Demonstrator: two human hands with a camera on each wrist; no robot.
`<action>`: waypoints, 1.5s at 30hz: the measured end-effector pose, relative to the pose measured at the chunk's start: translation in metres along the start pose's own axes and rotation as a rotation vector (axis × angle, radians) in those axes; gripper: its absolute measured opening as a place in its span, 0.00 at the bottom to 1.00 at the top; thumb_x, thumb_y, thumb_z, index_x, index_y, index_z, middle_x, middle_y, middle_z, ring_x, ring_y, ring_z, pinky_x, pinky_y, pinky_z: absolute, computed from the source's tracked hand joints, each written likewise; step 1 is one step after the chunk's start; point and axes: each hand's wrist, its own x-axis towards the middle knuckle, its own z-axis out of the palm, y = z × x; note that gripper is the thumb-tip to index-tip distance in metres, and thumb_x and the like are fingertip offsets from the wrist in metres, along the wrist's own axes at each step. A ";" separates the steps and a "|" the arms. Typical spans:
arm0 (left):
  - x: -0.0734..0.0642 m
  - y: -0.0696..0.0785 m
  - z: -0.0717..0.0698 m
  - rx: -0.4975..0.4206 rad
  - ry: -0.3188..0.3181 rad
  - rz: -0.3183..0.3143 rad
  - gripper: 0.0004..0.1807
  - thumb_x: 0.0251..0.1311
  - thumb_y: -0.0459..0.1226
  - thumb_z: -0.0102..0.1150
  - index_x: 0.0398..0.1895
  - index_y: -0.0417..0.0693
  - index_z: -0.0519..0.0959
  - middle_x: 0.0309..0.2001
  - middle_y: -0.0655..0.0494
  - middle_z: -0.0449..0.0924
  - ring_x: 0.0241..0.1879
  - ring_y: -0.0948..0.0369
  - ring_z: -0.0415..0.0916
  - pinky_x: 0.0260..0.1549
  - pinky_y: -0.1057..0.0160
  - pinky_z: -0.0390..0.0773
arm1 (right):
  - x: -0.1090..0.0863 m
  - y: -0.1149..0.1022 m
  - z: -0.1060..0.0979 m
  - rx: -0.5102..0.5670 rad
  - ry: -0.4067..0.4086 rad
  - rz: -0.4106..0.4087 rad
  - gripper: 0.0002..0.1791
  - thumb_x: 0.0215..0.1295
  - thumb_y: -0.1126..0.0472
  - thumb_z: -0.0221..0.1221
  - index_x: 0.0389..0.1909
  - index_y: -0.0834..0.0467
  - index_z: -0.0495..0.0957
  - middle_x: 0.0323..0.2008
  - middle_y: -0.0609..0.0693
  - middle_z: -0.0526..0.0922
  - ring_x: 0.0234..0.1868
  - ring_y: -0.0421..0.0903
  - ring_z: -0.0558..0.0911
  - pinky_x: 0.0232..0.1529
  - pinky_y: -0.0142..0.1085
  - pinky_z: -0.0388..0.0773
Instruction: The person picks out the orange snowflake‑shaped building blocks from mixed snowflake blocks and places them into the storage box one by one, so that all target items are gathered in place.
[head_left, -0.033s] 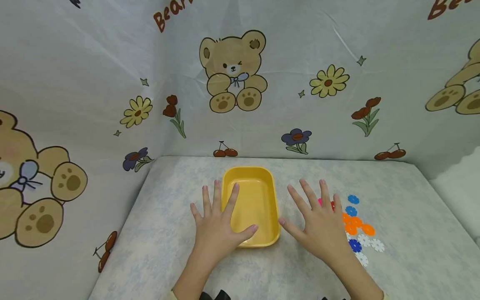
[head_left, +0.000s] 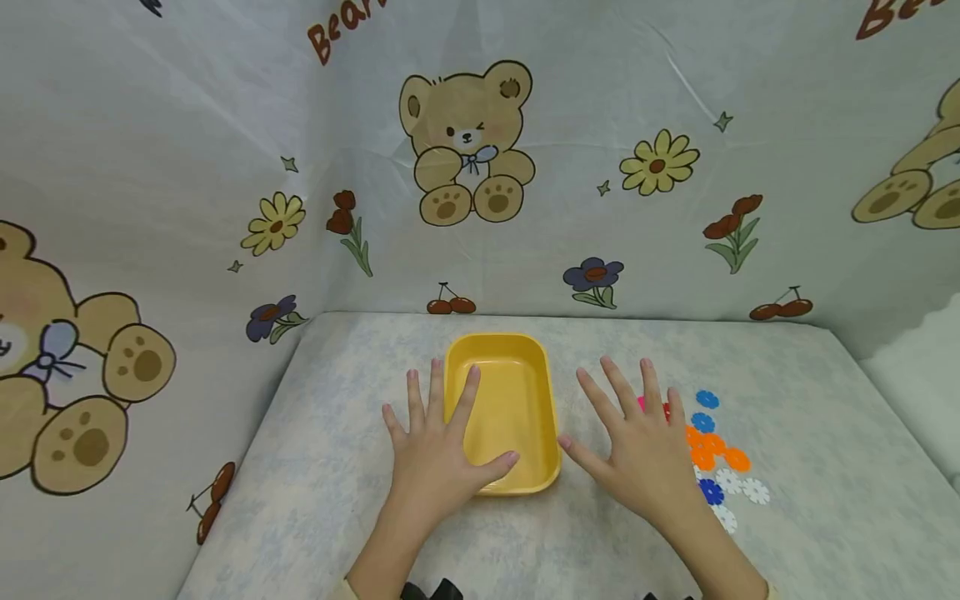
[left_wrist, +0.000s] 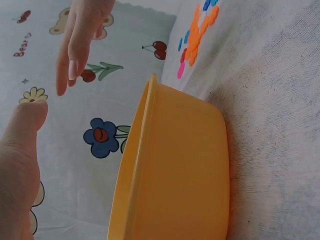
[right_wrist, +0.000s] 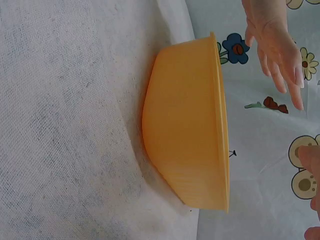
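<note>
My left hand [head_left: 437, 457] hovers with spread, straight fingers over the left side of a shallow yellow plastic tray [head_left: 521, 417]. To the right of that tray, my right hand [head_left: 647, 454] is held up the same way, palm down and holding nothing. Partly behind its fingers lie small flower-shaped plastic discs: several orange discs [head_left: 712, 444], blue discs [head_left: 707, 399], white discs [head_left: 755, 490] and a dark blue disc [head_left: 710, 492]. Some pink and red ones are mostly hidden. Both wrist views show the tray wall [left_wrist: 185, 165] below the hands, with neither hand touching it.
A pale blue-grey mottled cloth [head_left: 322, 500] covers the table. Behind and to the left hangs a white curtain [head_left: 570, 100] printed with bears, flowers and cherries. Dark objects [head_left: 446, 590] show at the bottom edge, too cut off to identify.
</note>
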 end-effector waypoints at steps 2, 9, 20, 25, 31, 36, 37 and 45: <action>0.000 0.000 0.001 0.001 -0.009 0.002 0.63 0.43 0.82 0.48 0.79 0.76 0.32 0.80 0.54 0.19 0.78 0.40 0.21 0.64 0.20 0.37 | -0.001 0.002 0.001 0.002 -0.001 0.002 0.49 0.58 0.26 0.57 0.78 0.37 0.53 0.79 0.53 0.52 0.79 0.66 0.39 0.69 0.74 0.42; -0.005 -0.011 0.013 0.012 -0.039 -0.022 0.69 0.38 0.84 0.47 0.79 0.70 0.31 0.80 0.53 0.21 0.79 0.41 0.24 0.68 0.25 0.40 | -0.002 0.019 0.002 0.044 -0.006 0.008 0.49 0.61 0.26 0.55 0.79 0.40 0.51 0.79 0.53 0.53 0.79 0.64 0.43 0.70 0.71 0.47; -0.022 -0.044 0.040 -0.461 -0.154 -0.086 0.76 0.33 0.75 0.68 0.79 0.70 0.28 0.81 0.58 0.24 0.80 0.51 0.30 0.71 0.35 0.54 | -0.009 0.076 0.003 0.099 -0.078 0.064 0.48 0.64 0.35 0.59 0.79 0.50 0.51 0.75 0.63 0.59 0.76 0.71 0.49 0.65 0.73 0.53; -0.022 -0.055 0.055 -0.875 -0.203 -0.073 0.75 0.38 0.57 0.80 0.76 0.78 0.26 0.81 0.64 0.30 0.79 0.60 0.37 0.74 0.41 0.49 | -0.011 0.105 0.015 0.087 -0.149 0.067 0.43 0.64 0.44 0.64 0.74 0.59 0.61 0.69 0.68 0.67 0.67 0.74 0.62 0.57 0.74 0.63; -0.021 -0.055 0.070 -1.099 -0.173 -0.071 0.73 0.43 0.44 0.82 0.77 0.80 0.29 0.81 0.64 0.37 0.78 0.58 0.45 0.74 0.44 0.50 | -0.012 0.125 0.029 0.118 -0.226 0.086 0.36 0.63 0.48 0.65 0.68 0.61 0.69 0.62 0.69 0.73 0.59 0.74 0.70 0.48 0.72 0.72; -0.023 -0.052 0.081 -1.241 -0.151 -0.073 0.72 0.47 0.37 0.79 0.78 0.78 0.30 0.81 0.59 0.39 0.74 0.53 0.58 0.67 0.62 0.67 | -0.011 0.136 0.040 0.146 -0.243 0.088 0.32 0.64 0.50 0.65 0.64 0.63 0.73 0.58 0.69 0.75 0.54 0.73 0.72 0.45 0.69 0.75; -0.024 -0.051 0.083 -1.265 -0.144 -0.068 0.72 0.47 0.37 0.79 0.78 0.76 0.30 0.81 0.59 0.40 0.73 0.52 0.60 0.64 0.65 0.70 | -0.010 0.137 0.042 0.148 -0.245 0.095 0.31 0.64 0.50 0.65 0.63 0.64 0.74 0.57 0.69 0.75 0.53 0.73 0.72 0.45 0.68 0.75; -0.026 -0.048 0.091 -1.245 -0.105 -0.061 0.71 0.47 0.39 0.79 0.80 0.65 0.31 0.79 0.58 0.48 0.68 0.54 0.67 0.60 0.71 0.73 | -0.006 0.141 0.051 0.137 -0.226 0.157 0.26 0.61 0.53 0.68 0.56 0.63 0.79 0.52 0.67 0.78 0.51 0.69 0.72 0.46 0.64 0.76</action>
